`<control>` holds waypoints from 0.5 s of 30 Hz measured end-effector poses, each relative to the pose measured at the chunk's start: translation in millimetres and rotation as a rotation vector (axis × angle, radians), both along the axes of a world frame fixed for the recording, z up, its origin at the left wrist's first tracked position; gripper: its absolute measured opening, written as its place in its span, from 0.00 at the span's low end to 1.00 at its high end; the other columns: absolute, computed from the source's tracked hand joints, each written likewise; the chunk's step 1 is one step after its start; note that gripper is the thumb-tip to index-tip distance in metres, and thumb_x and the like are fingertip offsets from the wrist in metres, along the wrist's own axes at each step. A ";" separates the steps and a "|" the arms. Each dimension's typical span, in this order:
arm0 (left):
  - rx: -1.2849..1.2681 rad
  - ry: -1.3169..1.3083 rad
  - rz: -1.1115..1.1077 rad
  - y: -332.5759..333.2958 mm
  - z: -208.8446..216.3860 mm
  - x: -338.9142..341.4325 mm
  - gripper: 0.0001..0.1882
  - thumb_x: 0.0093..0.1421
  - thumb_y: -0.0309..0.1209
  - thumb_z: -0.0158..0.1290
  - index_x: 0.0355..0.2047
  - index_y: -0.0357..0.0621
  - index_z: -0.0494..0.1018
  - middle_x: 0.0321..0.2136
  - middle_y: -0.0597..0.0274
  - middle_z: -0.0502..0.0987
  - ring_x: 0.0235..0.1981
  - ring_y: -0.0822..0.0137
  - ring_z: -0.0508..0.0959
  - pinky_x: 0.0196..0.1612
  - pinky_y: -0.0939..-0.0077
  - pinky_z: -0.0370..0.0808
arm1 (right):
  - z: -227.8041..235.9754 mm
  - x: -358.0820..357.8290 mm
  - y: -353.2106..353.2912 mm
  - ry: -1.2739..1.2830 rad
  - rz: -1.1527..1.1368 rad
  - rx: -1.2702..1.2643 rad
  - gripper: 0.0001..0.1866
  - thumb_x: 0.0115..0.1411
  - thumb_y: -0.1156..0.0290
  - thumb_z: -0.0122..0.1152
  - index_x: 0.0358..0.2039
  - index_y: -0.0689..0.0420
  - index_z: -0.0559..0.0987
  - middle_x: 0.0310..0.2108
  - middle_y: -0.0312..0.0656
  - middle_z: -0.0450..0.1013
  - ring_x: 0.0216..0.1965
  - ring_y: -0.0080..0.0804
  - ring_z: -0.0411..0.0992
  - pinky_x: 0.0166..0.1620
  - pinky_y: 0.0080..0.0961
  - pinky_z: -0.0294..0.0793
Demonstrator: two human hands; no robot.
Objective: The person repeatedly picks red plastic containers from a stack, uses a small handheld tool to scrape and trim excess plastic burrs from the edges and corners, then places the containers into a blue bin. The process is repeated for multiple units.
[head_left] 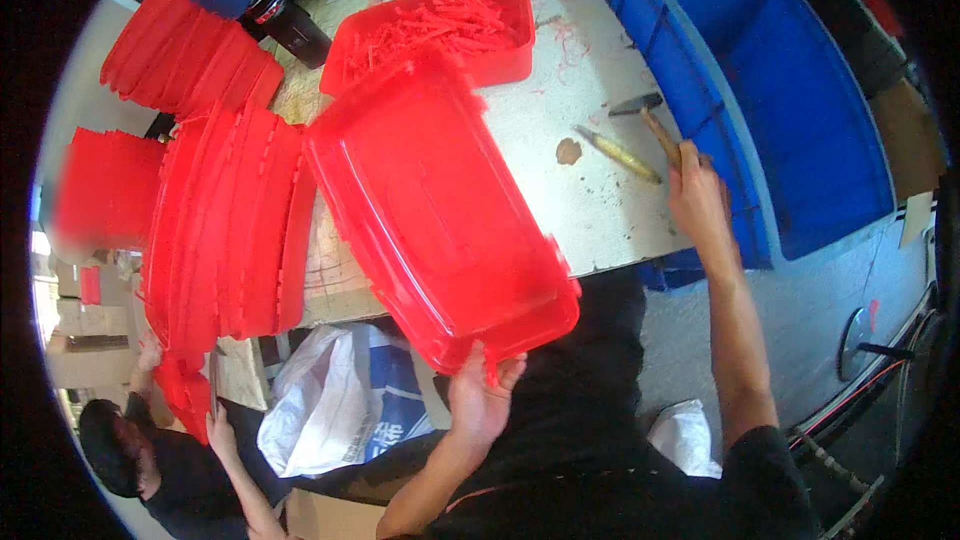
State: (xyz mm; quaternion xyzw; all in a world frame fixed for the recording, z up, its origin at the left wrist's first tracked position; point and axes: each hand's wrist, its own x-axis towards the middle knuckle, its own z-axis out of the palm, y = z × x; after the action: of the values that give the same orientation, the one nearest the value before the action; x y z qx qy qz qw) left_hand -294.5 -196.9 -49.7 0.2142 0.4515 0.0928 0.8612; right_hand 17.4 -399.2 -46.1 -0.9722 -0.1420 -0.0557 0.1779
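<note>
While left hand (478,402) grips red tub's edge (540,332), bare tabletop (590,220) lies alongside.

Wooden handle (659,135) partly hidden by fingers of right hand (700,198); ahead of left hand (478,405) fingers, red tray (430,200) edges blurred, scrap bin (508,67) partly covered; far left of them, red stack (108,185) smeared, co-worker (195,485) cut off below

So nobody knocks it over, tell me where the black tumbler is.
In the head view, the black tumbler is at the upper left, between the stacked red tubs and the red tub holding red strips.
</note>
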 end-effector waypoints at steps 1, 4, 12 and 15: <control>-0.055 0.043 0.032 -3.5 2.5 -1.1 0.18 0.71 0.38 0.47 0.55 0.39 0.68 0.46 0.49 0.79 0.42 0.55 0.82 0.48 0.62 0.82 | -4.9 6.7 8.1 0.005 -0.025 -0.050 0.12 0.63 0.72 0.58 0.46 0.62 0.70 0.41 0.61 0.75 0.40 0.63 0.77 0.39 0.54 0.76; -0.175 -0.084 0.090 -2.3 16.6 1.3 0.17 0.71 0.38 0.47 0.51 0.39 0.71 0.44 0.51 0.79 0.44 0.56 0.81 0.53 0.61 0.80 | -4.4 23.9 31.3 0.052 0.009 -0.124 0.16 0.63 0.71 0.58 0.49 0.62 0.70 0.44 0.59 0.74 0.42 0.62 0.76 0.41 0.52 0.76; 1.591 -0.281 -0.604 12.8 108.5 40.5 0.05 0.64 0.25 0.53 0.39 0.38 0.75 0.28 0.54 0.78 0.21 0.64 0.78 0.27 0.72 0.75 | -23.3 10.7 57.4 -0.281 0.326 -0.032 0.12 0.59 0.74 0.56 0.43 0.62 0.74 0.46 0.49 0.72 0.50 0.45 0.72 0.50 0.38 0.75; 1.670 -0.227 -0.875 39.0 82.7 108.0 0.07 0.63 0.23 0.55 0.42 0.36 0.75 0.35 0.50 0.81 0.34 0.61 0.83 0.38 0.69 0.78 | -31.8 8.4 76.4 -0.314 0.319 -0.096 0.13 0.57 0.75 0.57 0.43 0.62 0.74 0.44 0.50 0.74 0.46 0.47 0.75 0.47 0.37 0.77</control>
State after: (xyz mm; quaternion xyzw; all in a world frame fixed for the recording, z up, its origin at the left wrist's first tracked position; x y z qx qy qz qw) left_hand -186.5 -157.9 33.0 0.9005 0.0326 0.0752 0.4270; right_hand 25.8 -322.8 -77.9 -0.9242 -0.3223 -0.1705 0.1135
